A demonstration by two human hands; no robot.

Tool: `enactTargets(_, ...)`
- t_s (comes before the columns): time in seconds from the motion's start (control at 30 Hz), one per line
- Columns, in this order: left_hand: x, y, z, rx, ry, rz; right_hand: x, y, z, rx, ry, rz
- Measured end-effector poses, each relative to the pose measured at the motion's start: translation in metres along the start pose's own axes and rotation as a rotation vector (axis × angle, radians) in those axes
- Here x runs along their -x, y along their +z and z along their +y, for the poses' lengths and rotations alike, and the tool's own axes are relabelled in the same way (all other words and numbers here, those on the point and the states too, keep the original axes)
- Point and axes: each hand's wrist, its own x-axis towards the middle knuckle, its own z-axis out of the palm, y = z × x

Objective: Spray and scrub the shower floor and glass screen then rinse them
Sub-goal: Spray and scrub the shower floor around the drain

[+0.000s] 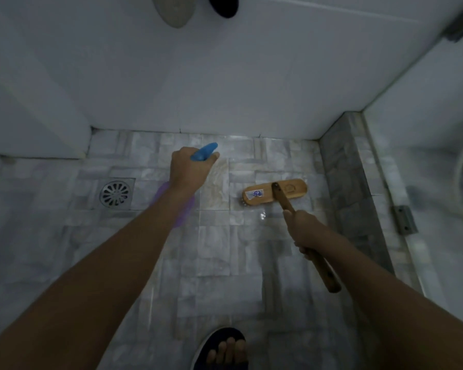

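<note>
My left hand [189,169] grips a spray bottle with a blue trigger head [204,153] and a purple body [183,206], its nozzle aimed at the far part of the grey tiled shower floor [219,252]. My right hand [304,231] grips the wooden handle of a scrub brush [274,194]. The brush head lies bristles down on the wet tiles, to the right of the bottle. The glass screen [422,161] stands along the right side.
A round metal floor drain [116,194] sits left of my left arm. White tiled walls [198,76] close the back and left. A dark stone kerb [348,188] and a metal hinge [404,219] run under the glass. My sandalled foot [222,348] stands at the bottom.
</note>
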Motion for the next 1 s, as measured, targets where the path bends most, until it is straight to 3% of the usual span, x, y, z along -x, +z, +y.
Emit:
enactTargets(0.23, 0.004, 0.021, 0.020, 0.008, -0.024, -0.007, 0.002, 0.001, 0.011, -0.121, -0.080, 0.014)
enactTargets(0.33, 0.000, 0.025, 0.023, 0.028, -0.012, 0.038, 0.003, 0.002, 0.008, -0.100, -0.078, 0.021)
enactTargets(0.47, 0.000, 0.028, 0.030, 0.036, 0.058, -0.020, 0.004, 0.003, 0.005, -0.066, -0.072, 0.035)
enactTargets(0.6, -0.002, 0.031, 0.028, 0.003, 0.007, 0.010, 0.001, 0.007, -0.001, -0.066, -0.049, 0.055)
enactTargets(0.77, -0.006, 0.033, 0.030, -0.047, 0.060, -0.095, -0.010, 0.012, -0.005, -0.064, -0.062, 0.096)
enactTargets(1.0, -0.011, 0.031, 0.029, -0.047, 0.066, -0.100, -0.020, 0.014, -0.009, -0.060, -0.101, 0.104)
